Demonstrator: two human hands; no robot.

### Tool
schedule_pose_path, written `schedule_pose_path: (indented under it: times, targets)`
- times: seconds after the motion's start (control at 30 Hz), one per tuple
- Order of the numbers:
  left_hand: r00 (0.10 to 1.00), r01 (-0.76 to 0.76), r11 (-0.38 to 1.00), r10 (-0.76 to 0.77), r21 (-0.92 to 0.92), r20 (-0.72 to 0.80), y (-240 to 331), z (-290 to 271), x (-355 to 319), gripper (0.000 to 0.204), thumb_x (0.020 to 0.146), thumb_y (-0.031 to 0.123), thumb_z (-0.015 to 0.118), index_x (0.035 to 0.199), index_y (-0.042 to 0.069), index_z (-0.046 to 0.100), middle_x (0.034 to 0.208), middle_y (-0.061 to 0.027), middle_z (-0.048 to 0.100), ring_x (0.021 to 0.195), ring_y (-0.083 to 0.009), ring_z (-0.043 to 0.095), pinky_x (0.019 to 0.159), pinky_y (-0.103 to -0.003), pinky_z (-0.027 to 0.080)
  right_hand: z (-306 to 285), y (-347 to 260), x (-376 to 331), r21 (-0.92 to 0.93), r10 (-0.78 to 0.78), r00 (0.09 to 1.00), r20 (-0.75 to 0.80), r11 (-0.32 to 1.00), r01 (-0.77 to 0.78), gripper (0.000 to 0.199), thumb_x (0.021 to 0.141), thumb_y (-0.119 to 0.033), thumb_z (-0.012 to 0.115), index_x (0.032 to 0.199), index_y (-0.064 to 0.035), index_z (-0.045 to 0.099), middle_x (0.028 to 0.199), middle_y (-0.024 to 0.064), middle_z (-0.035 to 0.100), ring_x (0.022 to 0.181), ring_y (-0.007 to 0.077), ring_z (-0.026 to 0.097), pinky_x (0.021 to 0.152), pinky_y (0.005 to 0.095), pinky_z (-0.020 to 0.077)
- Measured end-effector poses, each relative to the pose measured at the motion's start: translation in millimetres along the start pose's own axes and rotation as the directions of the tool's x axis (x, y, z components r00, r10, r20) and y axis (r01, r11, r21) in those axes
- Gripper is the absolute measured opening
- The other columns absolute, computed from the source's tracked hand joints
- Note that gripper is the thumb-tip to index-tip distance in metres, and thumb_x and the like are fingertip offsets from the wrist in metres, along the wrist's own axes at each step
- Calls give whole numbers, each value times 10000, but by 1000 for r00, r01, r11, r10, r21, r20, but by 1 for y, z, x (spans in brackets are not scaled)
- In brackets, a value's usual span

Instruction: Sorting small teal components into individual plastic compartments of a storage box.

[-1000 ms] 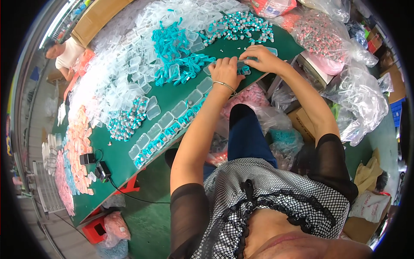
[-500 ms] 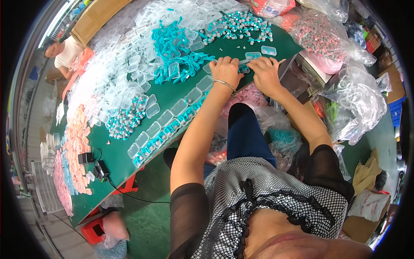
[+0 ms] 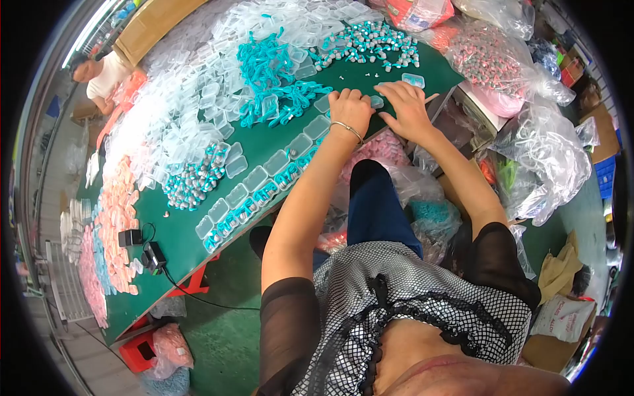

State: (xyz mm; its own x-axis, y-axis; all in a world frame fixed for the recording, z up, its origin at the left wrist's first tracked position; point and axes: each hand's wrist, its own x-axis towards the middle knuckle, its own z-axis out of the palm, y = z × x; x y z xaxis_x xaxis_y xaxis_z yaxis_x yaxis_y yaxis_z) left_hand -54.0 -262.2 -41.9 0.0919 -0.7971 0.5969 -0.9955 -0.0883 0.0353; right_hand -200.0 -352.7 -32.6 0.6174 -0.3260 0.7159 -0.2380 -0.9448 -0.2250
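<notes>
Left hand: upper centre of the frame, bracelet at the wrist; hand [image 3: 352,109] bent down over the upper end of the row, fingers curled together. Cannot tell whether they clamp anything; fingertips hidden.
Right hand: just right of it; hand [image 3: 408,109] has thumb and forefinger spread apart, palm down.
Box between hands: small clear box [image 3: 377,101], partly covered, near the right forefinger and thumb; contact unclear.
Box row: open clear boxes [image 3: 255,178] along the near edge of the green worktop [image 3: 178,231], slanting from centre-left up toward the left hand; teal-and-grey pieces [image 3: 264,193] inside.
Lone box: closed box [image 3: 413,80], teal contents, beyond the right hand.
Teal cords: tangled pile [image 3: 264,59], upper centre.
Loose pieces: grey-and-teal heap [image 3: 370,41], top centre; second heap [image 3: 195,179], centre-left.
Empties: broad mound of clear cases [image 3: 178,92], upper left.
Co-worker: seated person [image 3: 109,78], far upper left.
</notes>
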Motion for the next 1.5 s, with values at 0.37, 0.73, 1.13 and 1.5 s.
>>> schedule_pose_path:
  times: [0.37,0.73,1.13,1.5]
  targets:
    - [990,1,999,5,-41,144,-9,-7,4,217,706,286,707,858,134,680,850,-36,625,871,-228,582,806,-432,370,12,23,17,29,-304,938,165,952,304,262,710,-159,702,954,-117,618,897,24,598,927,205,549,933,434,311]
    - [880,270,958,-287,98,380,-30,-62,-23,529,632,452,747,1063,161,655,1092,-85,582,1077,-283,501,866,-493,348,7,25,39,-209,-221,964,150,946,249,287,732,-142,614,1017,-137,644,1002,14,619,1022,197,525,912,453,310]
    - [906,302,953,-277,-29,321,-21,-45,-25,516,596,281,812,1052,126,626,1017,-71,602,1023,-258,537,851,-460,374,55,4,72,102,-80,814,576,994,25,178,768,-208,656,930,-134,641,889,35,625,923,219,562,851,414,355]
    - [964,214,975,-201,-57,173,-24,-43,-29,507,576,269,819,1020,126,621,978,-70,603,942,-255,563,810,-416,397,18,-8,29,263,-138,971,197,961,83,204,777,-55,599,980,-58,622,888,75,643,862,258,587,801,371,420]
